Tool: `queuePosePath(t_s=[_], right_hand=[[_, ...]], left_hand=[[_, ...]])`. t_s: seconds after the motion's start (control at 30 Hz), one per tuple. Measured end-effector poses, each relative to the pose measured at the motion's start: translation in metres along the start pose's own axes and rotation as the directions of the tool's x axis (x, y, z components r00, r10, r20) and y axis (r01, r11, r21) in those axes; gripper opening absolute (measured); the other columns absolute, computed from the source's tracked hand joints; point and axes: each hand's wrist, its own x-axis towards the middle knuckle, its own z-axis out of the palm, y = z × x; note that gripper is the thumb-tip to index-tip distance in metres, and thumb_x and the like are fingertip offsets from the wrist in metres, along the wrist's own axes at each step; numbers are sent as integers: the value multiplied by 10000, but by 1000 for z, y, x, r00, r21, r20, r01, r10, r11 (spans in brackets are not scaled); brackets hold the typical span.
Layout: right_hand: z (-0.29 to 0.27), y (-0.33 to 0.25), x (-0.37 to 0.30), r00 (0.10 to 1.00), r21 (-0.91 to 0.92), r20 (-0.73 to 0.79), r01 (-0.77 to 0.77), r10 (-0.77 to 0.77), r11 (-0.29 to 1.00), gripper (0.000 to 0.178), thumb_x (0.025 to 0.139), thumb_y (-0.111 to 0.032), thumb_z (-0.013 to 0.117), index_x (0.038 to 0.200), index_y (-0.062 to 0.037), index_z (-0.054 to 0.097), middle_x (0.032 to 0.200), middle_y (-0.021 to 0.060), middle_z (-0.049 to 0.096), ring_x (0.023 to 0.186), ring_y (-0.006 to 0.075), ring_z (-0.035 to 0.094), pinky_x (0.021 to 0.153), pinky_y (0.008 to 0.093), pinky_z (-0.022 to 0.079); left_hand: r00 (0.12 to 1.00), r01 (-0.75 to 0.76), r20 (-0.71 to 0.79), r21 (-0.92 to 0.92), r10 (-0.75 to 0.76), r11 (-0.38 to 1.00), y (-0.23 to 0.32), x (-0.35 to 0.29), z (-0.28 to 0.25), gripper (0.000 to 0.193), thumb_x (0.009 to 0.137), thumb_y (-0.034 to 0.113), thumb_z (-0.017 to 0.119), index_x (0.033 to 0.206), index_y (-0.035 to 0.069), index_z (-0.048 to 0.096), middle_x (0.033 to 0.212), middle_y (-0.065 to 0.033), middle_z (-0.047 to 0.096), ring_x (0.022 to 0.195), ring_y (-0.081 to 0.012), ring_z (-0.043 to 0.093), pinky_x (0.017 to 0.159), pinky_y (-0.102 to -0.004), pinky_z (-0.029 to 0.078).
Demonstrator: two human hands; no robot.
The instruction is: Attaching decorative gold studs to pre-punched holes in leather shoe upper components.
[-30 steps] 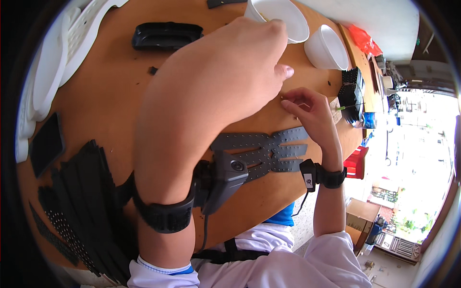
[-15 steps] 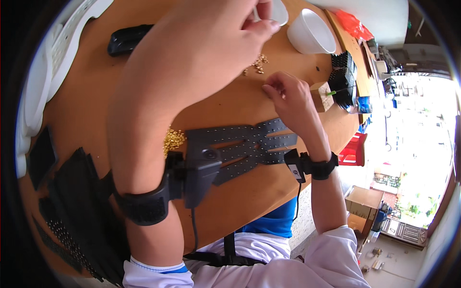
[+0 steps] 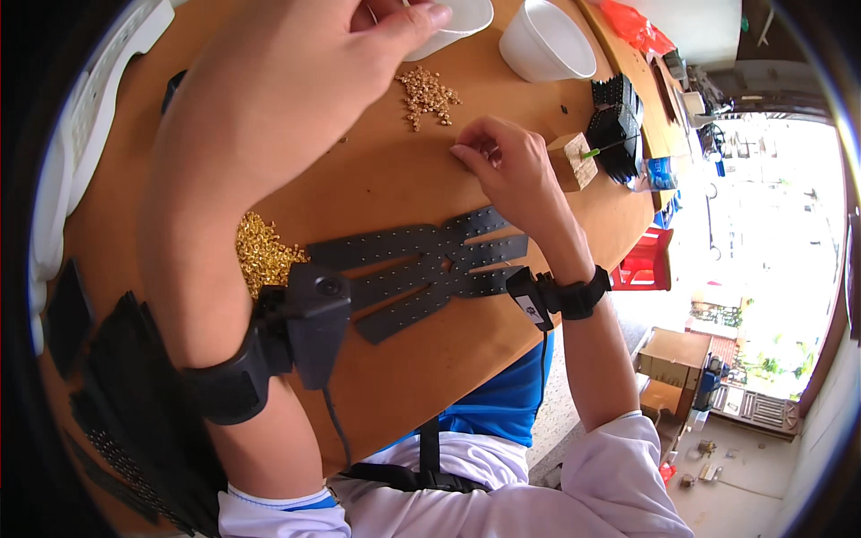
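My left hand [image 3: 395, 27] reaches across to the far side of the table, its thumb and fingers closed at the rim of a white plastic bowl [image 3: 462, 20]. Part of that bowl is cut off by the picture's upper edge. Just below it lies a pile of small copper-coloured pieces [image 3: 429, 94]. My right hand [image 3: 511, 166] hovers right of this pile, thumb and forefinger pinched together; whatever they hold is too small to make out. Nearer me lies a dark grey slit strip piece [image 3: 430, 264] dotted with small metal studs. Gold-coloured pieces [image 3: 266, 255] are heaped beside my left forearm.
A second white bowl [image 3: 549, 40] stands at the far right. Near it are a wooden block [image 3: 572, 163] with a green-tipped tool and a stack of black studded pieces [image 3: 617, 125]. Black strips [image 3: 134, 394] pile up at left, below white plastic trays [image 3: 99, 108].
The view has shifted, so the table's things appear farther left and up. My left hand has moved left, uncovering more of the copper-coloured pile. My right hand keeps its pinch.
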Motion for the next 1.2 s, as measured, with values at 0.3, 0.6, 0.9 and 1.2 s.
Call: queuePosePath(t_s=[0.3, 0.6, 0.9, 1.2], right_hand=[[0, -3, 2, 997, -94, 23, 69, -67, 993, 117, 919, -71, 664, 962, 34, 635, 856, 204, 660, 771, 378, 650, 707, 405, 525], [-45, -19, 3, 973, -127, 207, 125, -97, 984, 136, 963, -94, 632, 1031, 23, 619, 912, 192, 672, 846, 322, 685, 747, 372, 540], [-222, -23, 40, 984, -219, 176, 3, 36, 976, 132, 976, -94, 629, 1068, 0, 630, 932, 11, 668, 806, 69, 595, 725, 239, 495], [-25, -81, -33, 967, 130, 179, 157, -179, 979, 128, 901, 41, 657, 1018, -5, 636, 871, 95, 652, 760, 210, 660, 674, 329, 519]], left_hand=[[999, -17, -33, -7, 17, 1000, -3, -8, -36, 188, 973, 141, 636, 959, -46, 653, 873, -145, 681, 790, -181, 662, 713, -306, 526], [993, 25, -120, 196, -1, 980, -1, -11, -25, 214, 976, 147, 613, 983, -60, 669, 847, -153, 697, 763, -207, 679, 708, -331, 541], [991, -53, -112, 210, 78, 976, -6, -12, -30, 207, 978, 133, 605, 969, -69, 647, 865, -166, 699, 784, -206, 683, 720, -337, 544], [999, -6, 34, -161, 11, 987, 1, -7, -58, 197, 979, 121, 612, 956, -75, 617, 881, -177, 681, 775, -211, 677, 692, -341, 535]])
